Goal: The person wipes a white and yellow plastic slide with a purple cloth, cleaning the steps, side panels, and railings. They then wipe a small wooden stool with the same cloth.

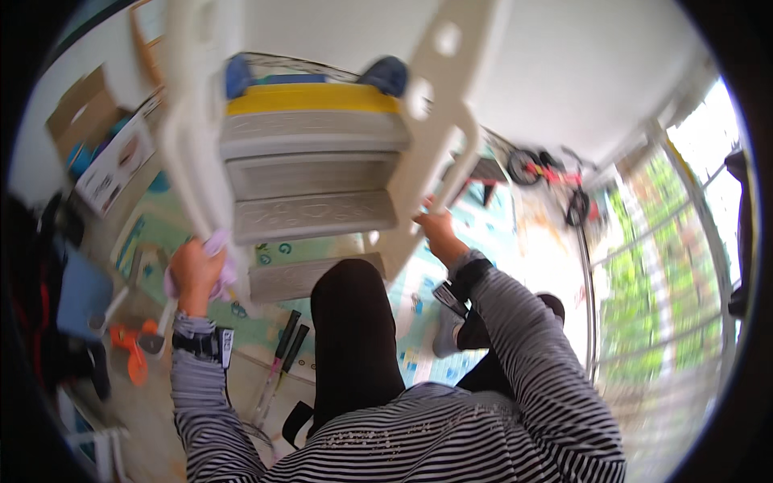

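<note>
A beige plastic children's step unit (314,214) with side rails and a yellow top edge (314,98) stands before me, blurred in part. My left hand (196,270) is closed on a pale purple cloth (223,275) against the lower end of the left rail (181,151). My right hand (439,232) grips the lower end of the right handrail (462,160); its fingers are partly hidden behind the rail. My raised knee is in front of the lowest step (284,281). Two dark blue objects (238,75) (383,75) show beyond the yellow edge.
A patterned play mat (423,314) covers part of the floor. An open cardboard box (118,166) is at the left, near an orange plastic object (130,350). Rackets (281,362) lie beside my knee. A red child's bike (552,175) stands by the wall, near the barred window (652,271).
</note>
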A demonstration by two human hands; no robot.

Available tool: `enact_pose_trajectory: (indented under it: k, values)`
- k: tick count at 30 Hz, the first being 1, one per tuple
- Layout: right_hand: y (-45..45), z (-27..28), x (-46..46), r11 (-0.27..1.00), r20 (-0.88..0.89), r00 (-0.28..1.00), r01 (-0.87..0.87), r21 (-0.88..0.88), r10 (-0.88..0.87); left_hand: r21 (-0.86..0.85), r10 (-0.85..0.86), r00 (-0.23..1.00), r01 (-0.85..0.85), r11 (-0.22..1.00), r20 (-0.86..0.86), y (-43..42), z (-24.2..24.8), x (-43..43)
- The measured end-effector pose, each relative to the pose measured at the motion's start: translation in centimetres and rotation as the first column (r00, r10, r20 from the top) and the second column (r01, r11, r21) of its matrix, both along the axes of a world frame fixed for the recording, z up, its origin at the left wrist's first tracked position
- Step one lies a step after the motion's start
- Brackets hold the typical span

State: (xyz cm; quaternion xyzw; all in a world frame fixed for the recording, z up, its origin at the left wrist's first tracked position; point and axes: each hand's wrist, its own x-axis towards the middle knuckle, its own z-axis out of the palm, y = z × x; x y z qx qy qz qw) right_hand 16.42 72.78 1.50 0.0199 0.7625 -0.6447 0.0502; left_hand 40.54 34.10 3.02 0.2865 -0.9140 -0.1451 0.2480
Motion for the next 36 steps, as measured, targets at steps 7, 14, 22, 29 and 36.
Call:
enact_pose_trajectory:
  k: [7,14,22,29,36]
  values:
    - [-0.5,1.3,0.0,0.892,-0.092,0.976,-0.141,0.429,0.199,0.201,-0.053,0.996,0.039,0.979,0.066,0.5,0.4,-0.1]
    - [12.7,11.1,4.0,0.749,-0.392,0.654,-0.451,0.485,0.647,0.188,-0.346,0.903,0.305,0.934,0.254,7.7,1.4,1.1]
    - [35.3,27.8,21.4,0.978,-0.855,0.519,0.187,0.092,-0.019,0.342,-0.744,0.636,0.758,0.555,-0.205,24.7,9.7,-11.4]
    - [40.7,25.4,37.8,0.892,-0.883,0.388,0.447,-0.068,-0.262,0.420,-0.957,0.126,0.907,0.004,-0.263,45.5,13.4,-12.5]
    - [42.9,22.1,46.4,0.804,-0.876,0.307,0.578,-0.140,-0.373,0.583,-0.962,-0.176,0.767,-0.268,-0.210,56.2,10.1,-6.3]
